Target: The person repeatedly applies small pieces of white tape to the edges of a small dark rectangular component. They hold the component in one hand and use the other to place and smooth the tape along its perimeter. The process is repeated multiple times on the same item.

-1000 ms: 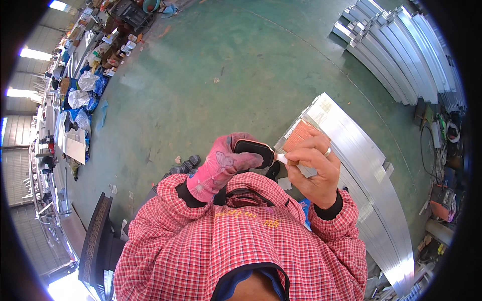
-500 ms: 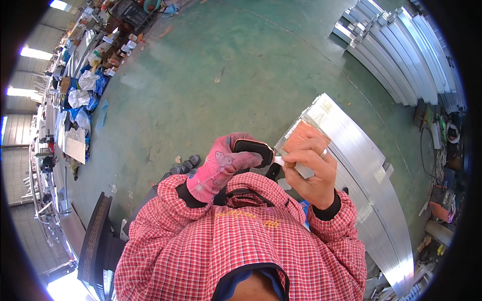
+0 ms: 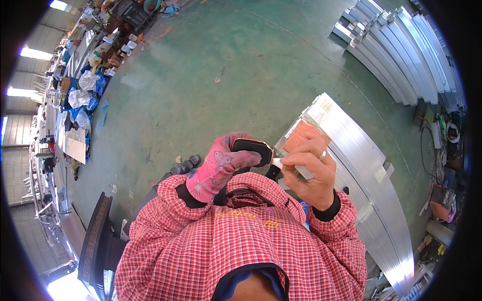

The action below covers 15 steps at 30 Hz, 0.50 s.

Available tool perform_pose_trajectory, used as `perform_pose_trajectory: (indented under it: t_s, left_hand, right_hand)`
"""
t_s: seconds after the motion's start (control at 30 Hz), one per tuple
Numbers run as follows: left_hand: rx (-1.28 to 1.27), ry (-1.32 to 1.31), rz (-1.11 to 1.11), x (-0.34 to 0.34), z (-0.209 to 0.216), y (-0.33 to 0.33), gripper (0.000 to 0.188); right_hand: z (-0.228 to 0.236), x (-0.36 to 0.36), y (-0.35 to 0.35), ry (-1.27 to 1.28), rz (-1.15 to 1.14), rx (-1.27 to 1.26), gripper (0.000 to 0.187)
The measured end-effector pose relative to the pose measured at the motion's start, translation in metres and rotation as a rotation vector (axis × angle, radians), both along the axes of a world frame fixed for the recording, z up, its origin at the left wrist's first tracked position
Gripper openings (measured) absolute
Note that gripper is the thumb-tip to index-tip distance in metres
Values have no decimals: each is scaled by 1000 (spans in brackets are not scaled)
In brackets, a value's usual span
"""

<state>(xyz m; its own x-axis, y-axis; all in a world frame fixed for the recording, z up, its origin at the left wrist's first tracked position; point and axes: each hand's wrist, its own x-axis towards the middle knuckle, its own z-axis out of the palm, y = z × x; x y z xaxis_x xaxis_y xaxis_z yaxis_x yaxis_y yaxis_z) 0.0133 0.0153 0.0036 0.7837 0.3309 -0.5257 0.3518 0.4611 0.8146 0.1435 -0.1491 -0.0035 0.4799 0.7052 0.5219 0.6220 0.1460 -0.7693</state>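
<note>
A pink patterned glove covers my left hand (image 3: 225, 159), which is closed round a flat black piece with rounded corners and a pale edge (image 3: 253, 145). My thumb lies across its face. My bare right hand (image 3: 312, 173), with a ring on one finger, pinches a small white piece (image 3: 276, 162) between thumb and forefinger. The white piece meets the right end of the black piece; whether the two are joined I cannot tell. Just beyond my right fingers, an orange-brown block or pad (image 3: 305, 134) rests on the end of a stack of silver metal profiles (image 3: 359, 145).
More long silver profiles (image 3: 396, 55) are piled at the far right. Bags, boxes and clutter (image 3: 85, 95) line the left side. A dark chair-like piece with a patterned edge (image 3: 95, 241) stands at my lower left. Green floor (image 3: 201, 90) stretches ahead.
My right fingers have shifted very slightly left and down with the white piece. The black piece has tilted a little in my left hand.
</note>
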Motion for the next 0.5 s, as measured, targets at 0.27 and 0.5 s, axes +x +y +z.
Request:
perform_pose_trajectory:
  t_s: [0.27, 0.5]
  left_hand:
    - [-33, -32, 7, -1, 0, -1, 33]
    - [-41, -24, 10, -3, 1, 0, 32]
  right_hand:
    - [2, -3, 1, -63, -39, 10, 25]
    - [6, -3, 1, -91, -40, 23, 25]
